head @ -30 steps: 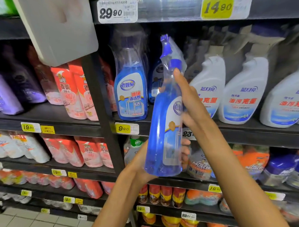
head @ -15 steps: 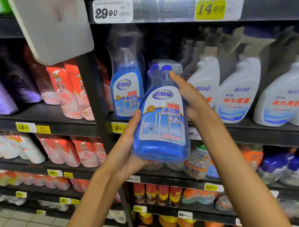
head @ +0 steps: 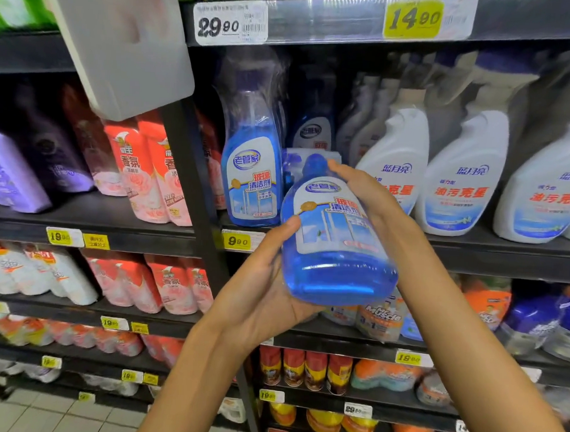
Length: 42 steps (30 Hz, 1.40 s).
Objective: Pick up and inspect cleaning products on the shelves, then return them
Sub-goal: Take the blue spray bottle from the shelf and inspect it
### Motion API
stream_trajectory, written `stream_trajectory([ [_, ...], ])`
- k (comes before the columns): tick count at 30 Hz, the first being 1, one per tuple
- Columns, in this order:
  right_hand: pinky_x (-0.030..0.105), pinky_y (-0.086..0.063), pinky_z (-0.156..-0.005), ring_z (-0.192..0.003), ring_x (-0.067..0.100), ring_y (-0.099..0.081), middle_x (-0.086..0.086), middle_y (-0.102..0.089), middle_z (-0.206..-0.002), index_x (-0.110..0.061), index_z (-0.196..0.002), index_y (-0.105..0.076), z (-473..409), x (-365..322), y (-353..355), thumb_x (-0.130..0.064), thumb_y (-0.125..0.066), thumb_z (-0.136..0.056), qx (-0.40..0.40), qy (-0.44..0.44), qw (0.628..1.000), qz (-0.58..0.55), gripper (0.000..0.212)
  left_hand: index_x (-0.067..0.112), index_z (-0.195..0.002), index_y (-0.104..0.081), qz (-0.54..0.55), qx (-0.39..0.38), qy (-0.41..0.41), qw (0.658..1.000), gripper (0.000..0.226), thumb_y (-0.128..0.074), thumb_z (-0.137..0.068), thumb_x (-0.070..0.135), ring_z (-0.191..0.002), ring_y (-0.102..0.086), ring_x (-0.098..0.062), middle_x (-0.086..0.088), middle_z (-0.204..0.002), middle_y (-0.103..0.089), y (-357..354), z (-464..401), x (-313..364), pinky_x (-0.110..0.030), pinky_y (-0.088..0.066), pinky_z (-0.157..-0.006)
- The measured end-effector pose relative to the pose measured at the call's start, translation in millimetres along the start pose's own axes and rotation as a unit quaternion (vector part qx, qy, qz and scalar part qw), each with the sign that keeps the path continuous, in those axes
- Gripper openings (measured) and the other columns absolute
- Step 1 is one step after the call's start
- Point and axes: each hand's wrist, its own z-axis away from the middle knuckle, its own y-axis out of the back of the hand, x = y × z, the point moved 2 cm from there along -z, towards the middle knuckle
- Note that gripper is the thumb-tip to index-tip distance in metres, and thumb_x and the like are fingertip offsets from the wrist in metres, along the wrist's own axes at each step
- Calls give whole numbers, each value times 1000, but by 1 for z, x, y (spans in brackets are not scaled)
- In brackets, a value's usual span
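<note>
Left of centre: shelf upright [head: 193,185], then a matching blue bottle [head: 251,168] standing on the shelf [head: 471,247] above the 9.90 tag [head: 238,241]. Just right of it, centre frame: left hand [head: 267,280] cupped under the base of the glass cleaner bottle [head: 333,244], thumb up against the label edge, fingers curled round the underside. Bottle tilted, base toward the camera, label facing up, cap end pointing back at the shelf, held off it, in front of the white spray bottles [head: 468,171]. Right hand [head: 372,196] wrapped over the shoulder and neck, gripping. Probably the inspection step, label being read. Next, most likely: tip upright, steer into the gap beside its twin, set down, release both hands
</note>
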Motion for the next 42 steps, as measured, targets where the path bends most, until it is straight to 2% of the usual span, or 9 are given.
stream_trajectory([
  [3,36,-50,-78,-80,27,-65,13,-69,-92,-11,-108,-67,0,-8,1,-41,-51,-97,33,82,996,30,36,15,-109,-71,-12,-79,32,996,34,-70,-79,29,-108,-65,-22,-5,-114,-70,5,3,-6,-42,-50,-95],
  [6,34,-57,-72,-77,24,-72,8,-76,-89,-14,-93,-70,4,-13,-2,-40,-49,-97,-4,176,984,20,34,24,-97,-77,-29,-43,45,998,23,-73,-73,22,-103,-67,-25,-5,-108,-72,24,-6,-13,-51,-50,-92],
  [10,37,-59,-79,-86,25,-73,9,-76,-92,-13,-104,-65,12,-15,-6,-37,-50,-97,-49,206,977,16,29,18,-110,-71,-40,-39,16,998,55,-88,-58,22,-105,-66,-27,-11,-116,-68,34,-15,-20,-42,-56,-81],
  [15,31,-58,-75,-80,19,-72,3,-76,-88,-21,-96,-68,22,-7,-6,-31,-63,-91,-57,253,963,73,12,26,-109,-70,-234,3,-31,972,34,-75,-76,31,-111,-63,-22,-4,-118,-68,52,-24,-31,-33,-53,-90],
  [23,34,-53,-88,-101,20,-69,1,-73,-100,-20,-112,-59,49,-1,3,-21,-64,-88,-135,346,924,95,25,19,-115,-56,-364,44,-131,921,42,-68,-80,0,-100,-66,-5,14,-105,-72,65,-39,-18,-16,-52,-77],
  [27,9,-48,-78,-92,-8,-64,-25,-71,-94,-36,-96,-68,65,-9,7,-20,-69,-72,-168,383,901,115,30,20,-118,-56,-385,45,-192,902,49,-75,-74,8,-105,-64,-7,10,-110,-70,66,-42,-8,-17,-50,-81],
  [30,6,-47,-76,-90,-11,-64,-28,-70,-91,-44,-94,-70,74,-15,6,-14,-68,-72,-189,409,885,113,37,33,-107,-65,-390,41,-219,893,44,-78,-66,23,-101,-66,-4,15,-107,-71,63,-39,-2,-13,-50,-78],
  [38,40,-49,-96,-111,31,-63,11,-68,-117,-14,-123,-53,54,-26,-2,-39,-79,-70,-282,297,908,-83,64,34,-105,-68,-323,-15,-169,931,42,-79,-67,48,-101,-68,-15,4,-109,-72,59,-28,-5,-22,-55,-75],
  [42,33,-53,-78,-80,23,-66,6,-70,-87,-18,-98,-69,48,-23,-7,-26,-72,-73,-281,265,917,-95,27,29,-115,-58,-326,-6,-158,932,50,-72,-72,50,-108,-63,-7,10,-115,-68,51,-27,-19,-17,-52,-78],
])
